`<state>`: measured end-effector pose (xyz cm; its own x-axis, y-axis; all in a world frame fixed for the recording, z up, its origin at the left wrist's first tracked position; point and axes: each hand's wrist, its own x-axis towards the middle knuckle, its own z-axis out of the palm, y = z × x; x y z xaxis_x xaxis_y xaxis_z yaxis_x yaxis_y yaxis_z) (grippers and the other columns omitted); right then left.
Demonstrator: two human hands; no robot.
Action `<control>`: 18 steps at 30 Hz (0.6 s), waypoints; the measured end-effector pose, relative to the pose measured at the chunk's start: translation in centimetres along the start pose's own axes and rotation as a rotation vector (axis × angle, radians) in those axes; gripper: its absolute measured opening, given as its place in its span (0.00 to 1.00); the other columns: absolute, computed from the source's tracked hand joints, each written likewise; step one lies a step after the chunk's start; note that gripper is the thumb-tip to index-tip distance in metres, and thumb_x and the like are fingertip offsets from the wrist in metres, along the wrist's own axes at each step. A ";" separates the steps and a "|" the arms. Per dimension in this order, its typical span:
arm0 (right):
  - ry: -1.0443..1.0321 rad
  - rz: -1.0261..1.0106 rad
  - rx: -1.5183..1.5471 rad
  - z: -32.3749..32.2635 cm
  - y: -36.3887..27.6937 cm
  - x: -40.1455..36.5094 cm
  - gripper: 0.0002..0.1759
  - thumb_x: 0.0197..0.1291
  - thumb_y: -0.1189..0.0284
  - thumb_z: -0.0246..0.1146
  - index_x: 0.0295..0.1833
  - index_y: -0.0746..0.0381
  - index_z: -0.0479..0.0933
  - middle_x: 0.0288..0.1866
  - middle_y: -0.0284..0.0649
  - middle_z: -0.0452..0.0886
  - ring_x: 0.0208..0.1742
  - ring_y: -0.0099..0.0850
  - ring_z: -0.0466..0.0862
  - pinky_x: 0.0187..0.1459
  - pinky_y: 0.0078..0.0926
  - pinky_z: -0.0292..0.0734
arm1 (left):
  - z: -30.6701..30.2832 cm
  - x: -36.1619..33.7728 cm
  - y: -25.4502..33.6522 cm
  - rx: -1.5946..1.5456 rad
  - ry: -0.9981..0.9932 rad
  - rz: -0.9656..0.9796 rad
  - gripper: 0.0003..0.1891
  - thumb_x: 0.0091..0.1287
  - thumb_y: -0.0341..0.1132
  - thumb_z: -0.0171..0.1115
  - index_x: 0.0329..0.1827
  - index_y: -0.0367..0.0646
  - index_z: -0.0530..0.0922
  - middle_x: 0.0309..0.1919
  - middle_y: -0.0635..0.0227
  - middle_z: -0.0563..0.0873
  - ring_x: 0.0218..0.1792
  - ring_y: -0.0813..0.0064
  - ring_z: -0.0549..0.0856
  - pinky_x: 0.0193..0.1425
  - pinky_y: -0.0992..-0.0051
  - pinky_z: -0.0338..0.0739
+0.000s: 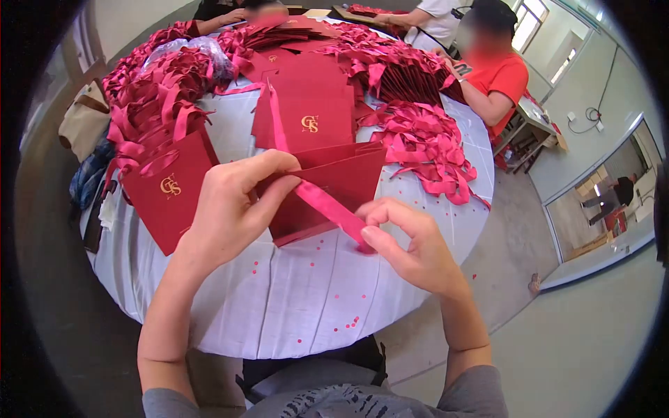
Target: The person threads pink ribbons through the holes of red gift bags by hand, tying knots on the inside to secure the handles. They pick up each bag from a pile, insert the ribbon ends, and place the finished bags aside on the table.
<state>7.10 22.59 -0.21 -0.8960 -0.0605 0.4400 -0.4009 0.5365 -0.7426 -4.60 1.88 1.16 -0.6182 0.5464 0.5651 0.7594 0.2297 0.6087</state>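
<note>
A dark red paper bag [327,184] stands tilted on the white-covered table in front of me. My left hand [244,191] pinches a pink ribbon [327,207] at the bag's upper left edge. One part of the ribbon rises behind that hand. Lower right, the fingertips of my right hand [404,240] are closed on the ribbon's other stretch, which runs taut across the bag's front. Behind the bag lies a stack of flat red bags [306,111] with a gold logo.
Finished-looking red bags with ribbons [167,184] line the left side. Loose pink ribbons [425,150] lie at right. Small red dots [352,322] dot the tablecloth [230,306]. A person in red [498,83] sits at the far right; other people work across the table.
</note>
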 end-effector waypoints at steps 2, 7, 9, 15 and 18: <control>-0.058 0.224 0.152 -0.6 -0.1 -1.3 0.04 0.61 0.78 0.61 0.38 0.66 0.72 0.30 0.35 0.76 0.32 0.22 0.76 0.32 0.22 0.72 | 0.0 0.1 0.1 0.043 0.002 0.059 0.07 0.58 0.25 0.64 0.39 0.38 0.80 0.28 0.63 0.83 0.21 0.73 0.79 0.23 0.78 0.70; -0.083 0.203 0.287 -1.9 2.1 -4.2 0.11 0.64 0.75 0.60 0.50 0.66 0.72 0.32 0.35 0.78 0.30 0.21 0.76 0.34 0.21 0.73 | -0.1 0.5 0.5 0.085 -0.010 0.137 0.04 0.59 0.23 0.63 0.37 0.33 0.79 0.28 0.61 0.82 0.27 0.74 0.79 0.30 0.79 0.71; -0.082 0.174 0.201 -2.3 1.9 -4.9 0.10 0.62 0.74 0.62 0.47 0.66 0.74 0.32 0.36 0.78 0.32 0.23 0.76 0.35 0.24 0.73 | 0.3 0.4 0.7 0.071 -0.007 0.060 0.03 0.61 0.22 0.61 0.36 0.32 0.78 0.27 0.65 0.80 0.28 0.79 0.78 0.33 0.80 0.71; -0.081 0.244 0.157 -3.3 2.3 -6.8 0.07 0.60 0.73 0.64 0.40 0.67 0.78 0.31 0.38 0.78 0.32 0.25 0.76 0.35 0.26 0.72 | 0.6 -0.2 -2.4 0.100 0.028 0.103 0.01 0.64 0.21 0.57 0.37 0.32 0.75 0.29 0.64 0.77 0.31 0.78 0.76 0.36 0.81 0.69; -0.014 0.256 0.205 -3.7 2.4 -7.6 0.07 0.60 0.73 0.64 0.39 0.67 0.78 0.32 0.36 0.79 0.32 0.23 0.77 0.35 0.24 0.72 | 0.5 0.2 -1.5 0.149 -0.006 0.134 0.01 0.65 0.20 0.56 0.37 0.32 0.74 0.30 0.64 0.74 0.31 0.77 0.75 0.35 0.80 0.68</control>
<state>13.63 27.42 -3.48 -0.9746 0.0423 0.2200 -0.1912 0.3550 -0.9151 -5.74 2.04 0.05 -0.5083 0.5848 0.6321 0.8569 0.2706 0.4387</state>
